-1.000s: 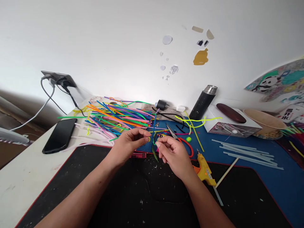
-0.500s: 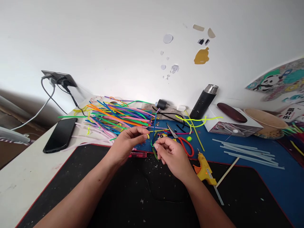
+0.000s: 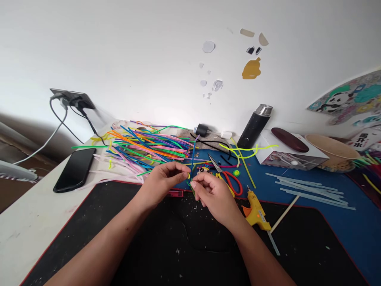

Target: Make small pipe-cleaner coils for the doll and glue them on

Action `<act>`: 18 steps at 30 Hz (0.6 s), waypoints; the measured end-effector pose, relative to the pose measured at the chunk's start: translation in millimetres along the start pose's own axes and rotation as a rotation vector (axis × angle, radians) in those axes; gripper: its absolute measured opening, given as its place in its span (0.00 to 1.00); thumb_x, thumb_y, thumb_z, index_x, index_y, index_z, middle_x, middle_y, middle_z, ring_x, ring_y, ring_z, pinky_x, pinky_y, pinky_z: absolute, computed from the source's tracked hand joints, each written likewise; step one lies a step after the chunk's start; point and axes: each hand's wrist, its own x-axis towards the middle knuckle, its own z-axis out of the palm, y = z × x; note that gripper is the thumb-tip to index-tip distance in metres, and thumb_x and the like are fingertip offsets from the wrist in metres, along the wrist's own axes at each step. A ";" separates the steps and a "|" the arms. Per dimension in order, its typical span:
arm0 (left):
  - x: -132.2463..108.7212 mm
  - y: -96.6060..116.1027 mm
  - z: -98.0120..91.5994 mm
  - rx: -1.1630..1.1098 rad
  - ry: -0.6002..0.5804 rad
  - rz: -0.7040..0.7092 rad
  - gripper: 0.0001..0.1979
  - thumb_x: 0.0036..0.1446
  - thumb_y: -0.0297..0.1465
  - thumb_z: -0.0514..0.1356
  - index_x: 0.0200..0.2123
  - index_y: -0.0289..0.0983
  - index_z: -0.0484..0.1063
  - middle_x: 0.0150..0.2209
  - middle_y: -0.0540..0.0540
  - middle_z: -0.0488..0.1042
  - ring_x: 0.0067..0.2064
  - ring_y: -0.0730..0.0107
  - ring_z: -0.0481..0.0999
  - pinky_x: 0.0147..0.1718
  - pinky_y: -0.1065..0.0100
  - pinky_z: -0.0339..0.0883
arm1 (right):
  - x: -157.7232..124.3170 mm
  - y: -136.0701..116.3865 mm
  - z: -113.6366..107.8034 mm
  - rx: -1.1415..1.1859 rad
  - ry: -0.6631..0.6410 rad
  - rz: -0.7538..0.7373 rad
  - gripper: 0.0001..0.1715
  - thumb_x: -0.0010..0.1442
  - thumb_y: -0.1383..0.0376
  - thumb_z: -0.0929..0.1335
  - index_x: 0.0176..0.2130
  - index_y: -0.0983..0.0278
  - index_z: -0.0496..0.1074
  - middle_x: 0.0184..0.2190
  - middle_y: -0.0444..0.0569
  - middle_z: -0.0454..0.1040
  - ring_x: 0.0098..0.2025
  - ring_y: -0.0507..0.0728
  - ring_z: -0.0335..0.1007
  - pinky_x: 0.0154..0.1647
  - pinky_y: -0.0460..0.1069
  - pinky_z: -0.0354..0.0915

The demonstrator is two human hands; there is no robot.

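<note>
Above the mat's back edge, my left hand pinches a short yellow piece of pipe cleaner between thumb and forefinger. My right hand is closed on a thin pipe cleaner with a green curl at the fingertips. A blue length rises from that curl; where it joins is too small to tell. The fingertips of both hands nearly meet, and the yellow piece is right beside the green curl. Scissors with red and yellow handles lie behind my right hand.
A heap of coloured pipe cleaners lies at back left, beside a phone. A yellow glue gun lies right of my right hand. Several glue sticks, a black flask and a white box occupy the right.
My left hand has moved slightly right, bringing the yellow piece up to the green curl. My right hand has barely moved and keeps its grip.
</note>
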 end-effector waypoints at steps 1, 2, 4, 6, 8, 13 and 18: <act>-0.1 0.3 0.3 0.015 -0.006 0.004 0.12 0.53 0.39 0.74 0.37 0.39 0.84 0.37 0.47 0.82 0.40 0.63 0.79 0.43 0.65 0.71 | 0.0 -0.1 -0.3 -0.003 -0.001 0.000 0.08 0.69 0.59 0.69 0.39 0.60 0.75 0.23 0.40 0.72 0.22 0.51 0.64 0.25 0.47 0.60; -0.3 0.5 0.5 0.031 -0.016 0.005 0.12 0.54 0.40 0.74 0.37 0.39 0.84 0.37 0.47 0.82 0.40 0.63 0.79 0.44 0.64 0.71 | 0.0 -0.1 -0.6 -0.006 -0.001 -0.001 0.08 0.69 0.59 0.69 0.39 0.60 0.75 0.23 0.40 0.72 0.22 0.51 0.64 0.25 0.47 0.60; -0.5 0.6 0.4 0.063 -0.034 0.009 0.12 0.55 0.40 0.73 0.38 0.38 0.83 0.38 0.46 0.83 0.41 0.62 0.80 0.44 0.64 0.71 | 0.0 -0.1 -0.7 -0.010 0.000 -0.002 0.08 0.69 0.59 0.69 0.39 0.61 0.75 0.23 0.40 0.72 0.22 0.51 0.64 0.25 0.47 0.60; -0.7 0.3 0.1 0.098 -0.049 0.022 0.13 0.56 0.40 0.72 0.39 0.38 0.83 0.39 0.46 0.83 0.42 0.61 0.80 0.45 0.63 0.71 | 0.0 0.1 -0.4 -0.012 0.001 -0.003 0.08 0.69 0.60 0.69 0.39 0.61 0.75 0.24 0.40 0.72 0.22 0.51 0.64 0.25 0.47 0.60; -1.0 0.2 -0.2 0.136 -0.056 0.039 0.12 0.57 0.40 0.71 0.39 0.38 0.83 0.39 0.46 0.83 0.42 0.60 0.80 0.45 0.63 0.71 | -0.1 0.5 0.2 -0.013 0.002 -0.008 0.07 0.69 0.60 0.69 0.39 0.61 0.75 0.24 0.40 0.73 0.22 0.51 0.64 0.25 0.47 0.60; -1.4 1.5 -1.0 0.162 -0.061 0.063 0.13 0.58 0.41 0.70 0.39 0.38 0.82 0.39 0.45 0.83 0.42 0.59 0.80 0.45 0.62 0.71 | -0.4 2.3 0.6 -0.006 0.001 -0.020 0.07 0.69 0.60 0.69 0.40 0.60 0.75 0.24 0.40 0.72 0.22 0.51 0.64 0.25 0.46 0.60; -2.4 4.5 -1.0 0.127 -0.068 0.034 0.12 0.57 0.41 0.71 0.38 0.38 0.82 0.38 0.45 0.82 0.41 0.60 0.79 0.44 0.62 0.71 | -0.1 3.6 -0.1 -0.003 0.008 -0.022 0.07 0.70 0.60 0.69 0.41 0.60 0.75 0.24 0.40 0.73 0.23 0.51 0.65 0.25 0.46 0.60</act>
